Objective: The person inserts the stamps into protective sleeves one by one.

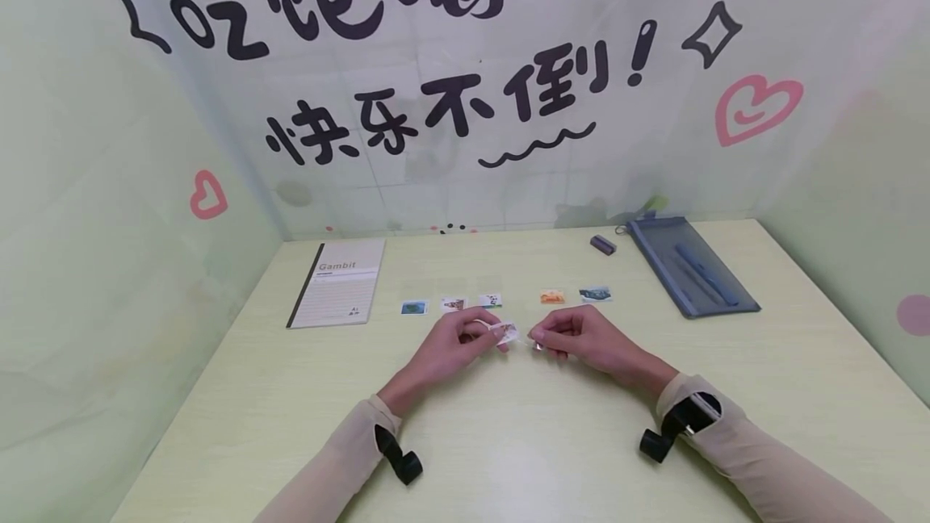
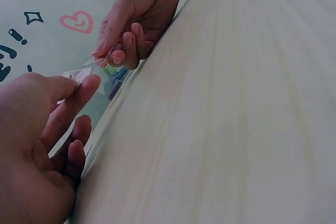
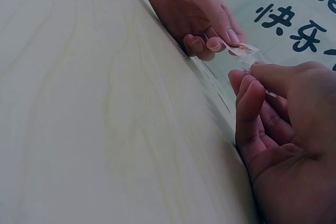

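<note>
Over the middle of the table, my left hand (image 1: 452, 344) pinches a small stamp-like picture piece (image 1: 504, 332) between thumb and forefinger. Thin clear plastic (image 3: 254, 57) extends from that piece toward my right hand (image 1: 594, 339), whose thumb and fingertips pinch its other end. Whether the plastic is a sleeve or a loose film, I cannot tell. Just beyond the hands lie similar pieces in a row: a blue one (image 1: 414, 307), two whitish ones (image 1: 454, 304), an orange one (image 1: 552, 296) and a blue-green one (image 1: 596, 294).
A notebook (image 1: 337, 284) lies at the back left. At the back right are a blue mesh zip pouch (image 1: 672, 253) with a blue pen-like item (image 1: 705, 273) and a small dark block (image 1: 603, 244). Printed wall sheets (image 1: 436, 176) border the table (image 1: 501, 442).
</note>
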`<act>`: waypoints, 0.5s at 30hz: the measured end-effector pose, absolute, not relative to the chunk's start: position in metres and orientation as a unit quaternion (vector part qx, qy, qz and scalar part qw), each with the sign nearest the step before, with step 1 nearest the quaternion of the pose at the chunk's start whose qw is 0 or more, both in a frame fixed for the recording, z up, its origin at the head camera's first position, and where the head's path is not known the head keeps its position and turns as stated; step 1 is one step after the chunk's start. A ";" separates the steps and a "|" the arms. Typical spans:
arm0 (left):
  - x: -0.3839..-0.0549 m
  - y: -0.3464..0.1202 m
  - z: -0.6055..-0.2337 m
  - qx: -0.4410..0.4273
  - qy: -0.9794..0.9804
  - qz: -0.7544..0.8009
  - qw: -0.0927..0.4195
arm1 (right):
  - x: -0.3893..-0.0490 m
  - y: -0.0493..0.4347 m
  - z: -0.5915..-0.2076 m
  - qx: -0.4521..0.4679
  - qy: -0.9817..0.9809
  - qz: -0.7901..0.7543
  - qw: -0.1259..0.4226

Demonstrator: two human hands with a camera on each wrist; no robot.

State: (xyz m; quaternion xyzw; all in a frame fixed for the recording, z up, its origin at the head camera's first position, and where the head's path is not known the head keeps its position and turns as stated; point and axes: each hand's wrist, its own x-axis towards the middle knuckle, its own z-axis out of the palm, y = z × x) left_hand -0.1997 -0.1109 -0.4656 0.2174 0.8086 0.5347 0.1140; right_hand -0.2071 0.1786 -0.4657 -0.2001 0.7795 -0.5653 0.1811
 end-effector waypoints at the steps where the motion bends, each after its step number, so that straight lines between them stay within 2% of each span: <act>1: -0.200 -0.111 -0.466 0.218 0.808 0.535 0.114 | -0.207 0.178 -0.465 -0.200 0.780 -0.565 0.181; 15: -0.200 -0.112 -0.466 0.215 0.809 0.534 0.118 | -0.206 0.178 -0.465 -0.195 0.780 -0.566 0.183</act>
